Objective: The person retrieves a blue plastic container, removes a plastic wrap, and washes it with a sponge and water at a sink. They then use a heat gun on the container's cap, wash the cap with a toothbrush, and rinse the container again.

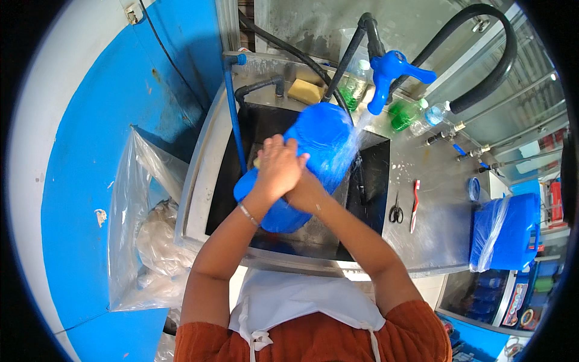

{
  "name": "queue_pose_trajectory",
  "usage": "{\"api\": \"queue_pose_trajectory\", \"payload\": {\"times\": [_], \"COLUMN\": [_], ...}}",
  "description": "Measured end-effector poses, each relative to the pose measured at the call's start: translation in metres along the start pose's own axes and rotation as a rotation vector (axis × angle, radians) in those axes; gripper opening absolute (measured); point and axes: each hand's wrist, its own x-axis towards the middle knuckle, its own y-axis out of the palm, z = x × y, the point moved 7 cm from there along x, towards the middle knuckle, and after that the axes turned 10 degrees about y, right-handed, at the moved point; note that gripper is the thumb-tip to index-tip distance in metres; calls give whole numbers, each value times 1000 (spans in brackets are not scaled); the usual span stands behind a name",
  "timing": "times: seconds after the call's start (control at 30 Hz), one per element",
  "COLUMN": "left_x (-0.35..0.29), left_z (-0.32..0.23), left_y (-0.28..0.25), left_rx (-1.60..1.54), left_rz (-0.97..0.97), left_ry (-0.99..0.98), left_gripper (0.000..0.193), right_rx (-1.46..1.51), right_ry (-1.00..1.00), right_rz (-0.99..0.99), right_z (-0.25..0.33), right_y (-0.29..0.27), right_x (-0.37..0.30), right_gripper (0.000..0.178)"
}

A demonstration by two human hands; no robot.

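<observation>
While the blue tap point(392, 75) runs, you've got the blue plastic container point(313, 157) tipped on its side over the steel sink point(199, 181), one end up under the stream, so water hits the upper side and sheets off into the basin rather than onto the counter point(434, 223).

Hands:
- Left hand point(278, 169) lies flat across the container's upper face, fingers spread wide, palm pressing down. Looks like rubbing or steadying, not a pinch grip. Thin bracelet point(247, 214) on that wrist.
- Right hand point(307, 192) is mostly tucked under the left wrist, against the container's lower right side. Can't tell how its fingers are set; judging by the angle it props the weight from below.

So the container sits between both hands, touching both, its far end well past your fingertips toward the tap, its near end low by your left wrist.

Around it:
- Yellow sponge point(306, 92) on the back ledge, just left of the black hoses point(488, 78).
- Two clear bottles of green liquid point(354, 84) near the tap, within reach.
- Scissors point(395, 212) and a red toothbrush point(415, 205) lie side by side on the counter right of the basin, out of the splash path.
- Second blue container point(509, 232), partly wrapped in clear film, stands at the counter's right end, well apart.
- Clear plastic bag point(142, 241) hangs open left of the sink.
- White apron point(301, 301) covers your front.
</observation>
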Motion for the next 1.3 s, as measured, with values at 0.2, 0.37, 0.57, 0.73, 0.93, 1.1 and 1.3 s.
{"api": "queue_pose_trajectory", "payload": {"times": [0.2,0.37,0.57,0.73,0.93,1.1,1.3], "left_x": [-33,-41,-49,-38,5,24,4], "left_z": [123,133,68,14,4,68,158], "left_y": [-2,-7,-19,-14,-9,21,21], "left_rx": [-68,-53,-196,-75,-8,-295,-406], "left_rz": [71,118,242,505,11,-26,93], "left_ry": [-362,-394,-115,398,326,-208,-568], "left_gripper": [44,42,38,32,58,70,45], "right_rx": [362,990,1239,1249,768,57,523], "right_ry": [45,606,958,1007,335,124,373], "right_rz": [-338,-749,-151,-114,-154,-228,-512], "right_z": [41,-143,-317,-277,-97,-13,-56], "right_y": [32,71,118,93,-30,-23,75], "right_x": [-88,-7,-78,-155,-67,4,-47], "right_gripper": [41,42,42,43,38,38,50]}}
